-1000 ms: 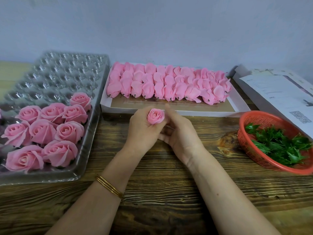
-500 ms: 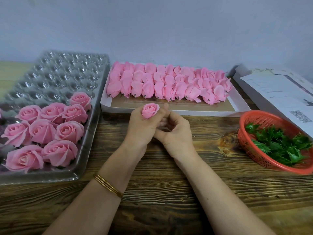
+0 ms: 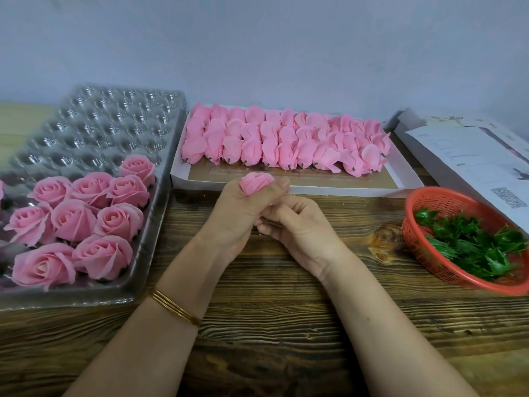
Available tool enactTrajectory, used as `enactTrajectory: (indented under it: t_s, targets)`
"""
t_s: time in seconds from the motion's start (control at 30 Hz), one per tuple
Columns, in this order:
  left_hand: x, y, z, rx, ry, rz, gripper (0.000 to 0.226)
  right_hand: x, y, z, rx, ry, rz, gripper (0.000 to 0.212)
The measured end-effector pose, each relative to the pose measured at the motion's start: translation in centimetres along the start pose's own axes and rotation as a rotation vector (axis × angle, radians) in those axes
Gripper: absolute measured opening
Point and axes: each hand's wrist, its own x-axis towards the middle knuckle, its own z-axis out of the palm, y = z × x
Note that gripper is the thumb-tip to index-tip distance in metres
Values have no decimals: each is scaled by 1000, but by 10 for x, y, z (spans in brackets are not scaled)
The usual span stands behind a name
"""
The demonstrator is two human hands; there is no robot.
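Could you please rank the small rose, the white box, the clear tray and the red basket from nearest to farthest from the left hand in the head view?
1. small rose: held in the left hand itself.
2. white box: just behind the hand.
3. clear tray: off to its left.
4. red basket: far right, beyond the other hand.

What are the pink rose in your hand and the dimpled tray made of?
The pink rose looks like matte foam or soap sheet, not a real flower: even colour, no sheen. The dimpled tray seems thin clear moulded plastic, glossy: highlights glint on each cup.
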Motion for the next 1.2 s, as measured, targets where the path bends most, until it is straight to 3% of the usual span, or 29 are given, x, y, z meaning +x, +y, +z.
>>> enactTrajectory:
  t_s: [0.1,0.2,0.33,0.6,0.8,0.93,1.0,1.1,1.2]
  targets:
    - [-1,2,-1,31,-15,-12,30,1,-1,-4,82,-46,53,34]
    - [1,0,0,35,45,-25,27,0,1,-4,50,-8,12,17]
    - [4,-3,2,49,162,-23,16,1,7,-4,-124,97,-127,29]
    - [3,-7,4,-1,123,-27,19,0,7,-1,-317,167,-259,29]
    - [0,1,1,-18,39,-56,24,0,5,0,-186,122,-152,12]
    - [-1,4,0,10,-2,-79,20,3,3,-3,27,-8,-1,35]
    - [-1,3,0,-3,17,-78,23,4,5,-6,68,-36,13,36]
    - [2,-2,1,-8,80,-70,21,4,7,-5,8,2,-51,19]
    - [5,-6,2,-9,130,-55,16,3,12,-6,-126,83,-130,37]
